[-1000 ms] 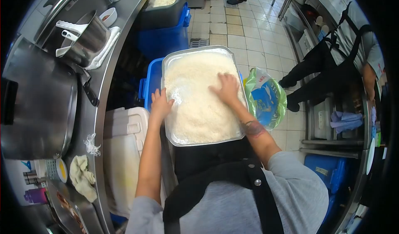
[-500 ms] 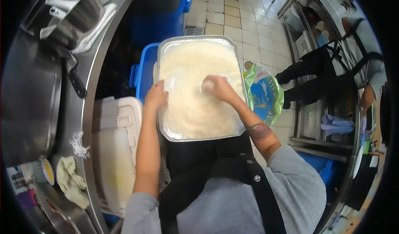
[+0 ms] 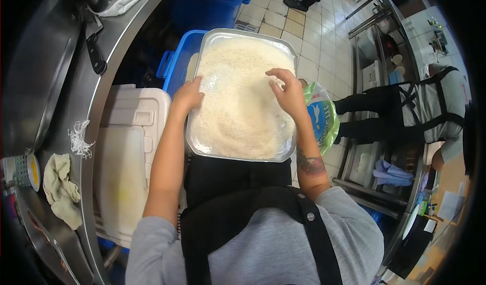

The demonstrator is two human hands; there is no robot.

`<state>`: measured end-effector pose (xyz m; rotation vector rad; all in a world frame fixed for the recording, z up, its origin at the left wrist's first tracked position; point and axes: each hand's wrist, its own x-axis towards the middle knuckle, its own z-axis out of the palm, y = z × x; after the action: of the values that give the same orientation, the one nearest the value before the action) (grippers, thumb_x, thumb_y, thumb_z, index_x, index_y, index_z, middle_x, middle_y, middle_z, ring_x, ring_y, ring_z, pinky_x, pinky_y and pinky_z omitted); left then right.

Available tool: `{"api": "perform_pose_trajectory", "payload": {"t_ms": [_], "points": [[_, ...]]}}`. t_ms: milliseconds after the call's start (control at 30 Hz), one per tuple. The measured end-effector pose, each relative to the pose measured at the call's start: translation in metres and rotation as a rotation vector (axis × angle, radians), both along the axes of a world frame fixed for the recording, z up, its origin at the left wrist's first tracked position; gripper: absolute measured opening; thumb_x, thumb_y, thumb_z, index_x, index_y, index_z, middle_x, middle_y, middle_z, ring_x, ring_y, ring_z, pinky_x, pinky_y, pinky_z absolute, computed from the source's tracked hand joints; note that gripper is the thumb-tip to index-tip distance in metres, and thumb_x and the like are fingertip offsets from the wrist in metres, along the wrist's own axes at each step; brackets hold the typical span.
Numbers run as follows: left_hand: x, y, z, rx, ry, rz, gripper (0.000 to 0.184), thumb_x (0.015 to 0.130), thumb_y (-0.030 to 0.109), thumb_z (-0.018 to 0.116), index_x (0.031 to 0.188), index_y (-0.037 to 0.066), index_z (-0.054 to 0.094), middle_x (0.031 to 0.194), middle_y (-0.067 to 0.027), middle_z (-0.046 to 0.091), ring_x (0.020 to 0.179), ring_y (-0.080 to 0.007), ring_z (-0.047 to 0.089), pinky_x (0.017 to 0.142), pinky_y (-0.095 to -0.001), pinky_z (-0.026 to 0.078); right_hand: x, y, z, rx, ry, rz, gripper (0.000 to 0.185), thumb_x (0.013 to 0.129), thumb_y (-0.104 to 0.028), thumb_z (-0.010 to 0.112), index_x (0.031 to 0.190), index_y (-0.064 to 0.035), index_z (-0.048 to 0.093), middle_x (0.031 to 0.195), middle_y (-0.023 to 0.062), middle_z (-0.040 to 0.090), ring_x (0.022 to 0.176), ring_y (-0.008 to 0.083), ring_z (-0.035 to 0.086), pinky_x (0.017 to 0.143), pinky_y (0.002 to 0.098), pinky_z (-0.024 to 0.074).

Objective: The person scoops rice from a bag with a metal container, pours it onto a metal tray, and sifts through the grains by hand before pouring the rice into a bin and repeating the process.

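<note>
A metal tray (image 3: 197,151) rests in front of me, partly above a blue bin (image 3: 186,50). Pale, rice-like grains (image 3: 238,128) cover most of it, thinner near the left side, where shiny metal shows through. My left hand (image 3: 189,95) lies at the tray's left rim, fingers apart and touching the edge. Over the right part of the grains is my right hand (image 3: 287,90), its thumb and index finger spread apart, the other fingers curled, with nothing visible in it.
A green-and-blue bag (image 3: 324,120) stands right of the tray. On the left counter are a knife (image 3: 94,52), a cloth (image 3: 62,189) and white string (image 3: 80,139). A lidded bin (image 3: 136,113) sits beside it. Another person (image 3: 400,105) stands at the right shelves.
My right hand has opened from a curled shape and moved right, toward the tray's edge. My left hand stays at the left rim. The whole view has shifted and turned.
</note>
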<state>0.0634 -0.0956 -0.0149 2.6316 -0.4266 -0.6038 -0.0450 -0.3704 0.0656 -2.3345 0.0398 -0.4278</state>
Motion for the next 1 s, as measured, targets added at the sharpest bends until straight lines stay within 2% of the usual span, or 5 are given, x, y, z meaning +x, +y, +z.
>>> {"api": "perform_pose_trajectory", "payload": {"t_ms": [133, 200, 300, 667, 1000], "points": [[0.002, 0.0, 0.0, 0.027, 0.02, -0.018, 0.066, 0.085, 0.022, 0.062, 0.146, 0.015, 0.035, 0.131, -0.0245, 0.051, 0.12, -0.0383, 0.052, 0.1, -0.0436, 0.042, -0.021, 0.012, -0.021, -0.159, 0.023, 0.014, 0.022, 0.078, -0.004, 0.064, 0.1, -0.006, 0.067, 0.096, 0.0177, 0.064, 0.092, 0.0346, 0.062, 0.081, 0.0408, 0.0496], [0.002, 0.0, 0.0, 0.033, 0.028, -0.014, 0.067, 0.085, 0.022, 0.061, 0.146, 0.015, 0.034, 0.132, -0.0245, 0.051, 0.121, -0.0384, 0.051, 0.1, -0.044, 0.042, -0.032, 0.029, -0.037, -0.045, 0.296, 0.112, 0.02, 0.078, -0.006, 0.063, 0.097, -0.0049, 0.069, 0.094, 0.0179, 0.064, 0.087, 0.0345, 0.063, 0.079, 0.0409, 0.0504], [0.001, -0.001, -0.002, 0.033, 0.026, -0.012, 0.068, 0.085, 0.022, 0.061, 0.147, 0.016, 0.033, 0.133, -0.0245, 0.05, 0.121, -0.0385, 0.051, 0.1, -0.0443, 0.042, -0.045, 0.05, -0.056, -0.042, 0.364, 0.533, 0.025, 0.079, -0.011, 0.066, 0.103, -0.0059, 0.068, 0.101, 0.0164, 0.063, 0.095, 0.0335, 0.061, 0.085, 0.0384, 0.049], [0.003, 0.002, -0.01, 0.024, 0.017, -0.03, 0.07, 0.085, 0.022, 0.062, 0.147, 0.015, 0.032, 0.129, -0.0257, 0.053, 0.118, -0.0397, 0.054, 0.099, -0.044, 0.044, 0.009, -0.003, -0.07, -0.198, 0.131, -0.085, 0.035, 0.078, -0.004, 0.061, 0.112, -0.0046, 0.065, 0.11, 0.0202, 0.059, 0.103, 0.038, 0.056, 0.091, 0.0427, 0.0465], [0.002, 0.003, -0.005, 0.014, 0.06, -0.017, 0.072, 0.083, 0.021, 0.063, 0.147, 0.015, 0.031, 0.131, -0.0259, 0.052, 0.121, -0.0379, 0.052, 0.102, -0.0418, 0.041, -0.025, 0.05, -0.077, -0.125, 0.291, 0.318, 0.023, 0.076, -0.008, 0.068, 0.098, -0.0041, 0.067, 0.095, 0.0165, 0.063, 0.089, 0.0352, 0.061, 0.081, 0.0411, 0.0494]]}}
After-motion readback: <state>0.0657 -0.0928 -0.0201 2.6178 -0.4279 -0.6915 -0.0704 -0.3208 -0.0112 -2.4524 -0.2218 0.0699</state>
